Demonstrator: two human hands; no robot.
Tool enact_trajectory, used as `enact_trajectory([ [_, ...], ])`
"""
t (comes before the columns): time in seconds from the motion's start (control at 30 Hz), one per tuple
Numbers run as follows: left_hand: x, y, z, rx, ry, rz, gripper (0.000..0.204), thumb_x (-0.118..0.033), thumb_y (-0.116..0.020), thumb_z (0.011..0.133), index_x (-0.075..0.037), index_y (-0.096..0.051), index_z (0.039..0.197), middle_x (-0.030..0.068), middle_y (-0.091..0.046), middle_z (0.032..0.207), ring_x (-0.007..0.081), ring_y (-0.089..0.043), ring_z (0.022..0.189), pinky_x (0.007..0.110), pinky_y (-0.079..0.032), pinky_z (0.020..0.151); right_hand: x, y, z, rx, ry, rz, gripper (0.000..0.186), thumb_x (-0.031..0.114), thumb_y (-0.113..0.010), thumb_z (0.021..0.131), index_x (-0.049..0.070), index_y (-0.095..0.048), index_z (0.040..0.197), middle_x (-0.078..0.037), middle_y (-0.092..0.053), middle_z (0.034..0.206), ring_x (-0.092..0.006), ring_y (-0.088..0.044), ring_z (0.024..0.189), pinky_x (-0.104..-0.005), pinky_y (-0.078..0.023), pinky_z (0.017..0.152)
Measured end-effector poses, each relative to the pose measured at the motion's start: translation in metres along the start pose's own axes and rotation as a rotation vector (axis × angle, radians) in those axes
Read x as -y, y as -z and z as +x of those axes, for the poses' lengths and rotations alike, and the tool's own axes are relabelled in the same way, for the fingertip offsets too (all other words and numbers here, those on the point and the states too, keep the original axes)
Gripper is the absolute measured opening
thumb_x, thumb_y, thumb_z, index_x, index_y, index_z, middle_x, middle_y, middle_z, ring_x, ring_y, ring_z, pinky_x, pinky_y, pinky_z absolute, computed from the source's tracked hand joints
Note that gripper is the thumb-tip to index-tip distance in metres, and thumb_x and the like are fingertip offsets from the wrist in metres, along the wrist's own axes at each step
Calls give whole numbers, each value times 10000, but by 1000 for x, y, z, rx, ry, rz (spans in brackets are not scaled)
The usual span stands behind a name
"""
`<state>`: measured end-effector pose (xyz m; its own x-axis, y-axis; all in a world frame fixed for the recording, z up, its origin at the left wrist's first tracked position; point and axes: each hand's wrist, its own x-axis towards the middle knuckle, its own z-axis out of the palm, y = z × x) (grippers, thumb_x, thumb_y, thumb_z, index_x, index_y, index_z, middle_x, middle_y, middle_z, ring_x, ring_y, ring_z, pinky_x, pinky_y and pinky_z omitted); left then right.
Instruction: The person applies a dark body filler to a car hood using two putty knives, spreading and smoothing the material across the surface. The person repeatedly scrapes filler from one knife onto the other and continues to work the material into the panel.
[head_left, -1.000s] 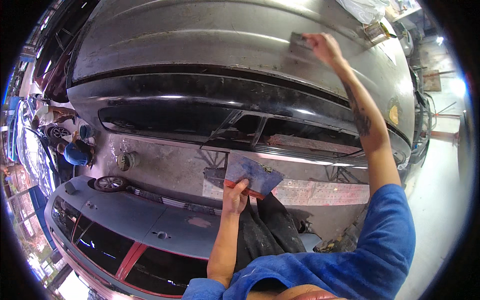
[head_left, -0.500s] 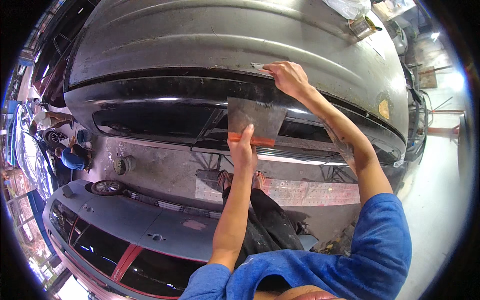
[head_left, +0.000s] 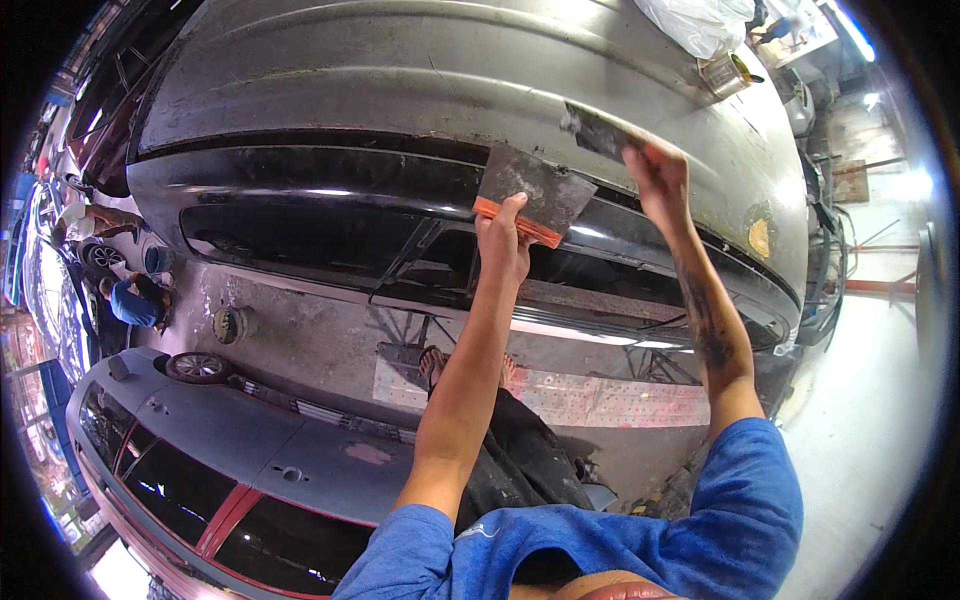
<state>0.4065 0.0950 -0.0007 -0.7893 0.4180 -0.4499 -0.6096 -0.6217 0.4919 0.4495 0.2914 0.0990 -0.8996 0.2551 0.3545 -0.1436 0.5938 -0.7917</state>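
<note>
My left hand grips a wide putty knife by its orange edge, thumb on top, its grey blade held flat near the black side of a car. Closed round the handle of a second putty knife is my right hand, raised over the edge of the grey car roof. Dark and pale smears mark that second blade. The two blades are apart. Whether the right blade touches the roof, I cannot tell.
An open can and a white plastic bag sit on the roof's far right. My feet are on a pale perforated plank. Behind me stands a grey car. A bucket and a crouching person are at left.
My right hand has moved right and turned, bringing its blade into fuller view above the roof edge. The left putty knife has risen slightly, shifted right and tilted.
</note>
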Motion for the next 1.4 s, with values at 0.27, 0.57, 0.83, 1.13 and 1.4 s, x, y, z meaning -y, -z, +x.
enact_trajectory([
  [0.27, -8, -15, -6, 173, -43, -96, 235, -60, -574, 875, -23, -547, 1105, 75, -626, 995, 189, -654, 900, 350, -540, 830, 8, 1, -41, 135, 510, -38, 409, 378, -584, 944, 37, -704, 1137, -133, -696, 1173, -330, -633, 1159, -421, -488, 960],
  [0.57, -30, 27, -42, 105, -106, -143, 347, -47, -540, 864, -38, -494, 1207, 102, -603, 1108, 251, -632, 1028, 431, -532, 916, -18, 4, -48, 183, 303, -347, 284, 107, -659, 880, 40, -682, 1155, -122, -685, 1189, -296, -649, 1121, -390, -526, 908],
  [0.83, -53, 84, -67, 20, -117, -183, 437, -92, -552, 862, -14, -475, 1285, 119, -599, 1209, 272, -613, 1102, 444, -507, 969, -57, 19, 15, -141, -213, -644, 239, 212, -681, 899, 15, -678, 1033, -233, -662, 801, -299, -685, 717, -352, -499, 656],
  [1.13, -66, 130, -88, 5, -55, -316, 507, 8, -529, 832, -41, -438, 1328, 123, -570, 1253, 285, -580, 1172, 459, -478, 1033, -140, 32, 41, 169, -389, -562, 260, 205, -732, 842, -1, -646, 976, -105, -573, 680, -140, -495, 658, -341, -448, 635],
  [1.4, -75, 143, -94, -97, -31, -300, 495, -14, -546, 839, -49, -446, 1322, 123, -577, 1241, 291, -586, 1161, 476, -491, 1015, -105, -54, 80, 187, -245, -586, 289, 233, -755, 812, 6, -664, 966, -206, -634, 753, -239, -591, 666, -380, -476, 656],
])
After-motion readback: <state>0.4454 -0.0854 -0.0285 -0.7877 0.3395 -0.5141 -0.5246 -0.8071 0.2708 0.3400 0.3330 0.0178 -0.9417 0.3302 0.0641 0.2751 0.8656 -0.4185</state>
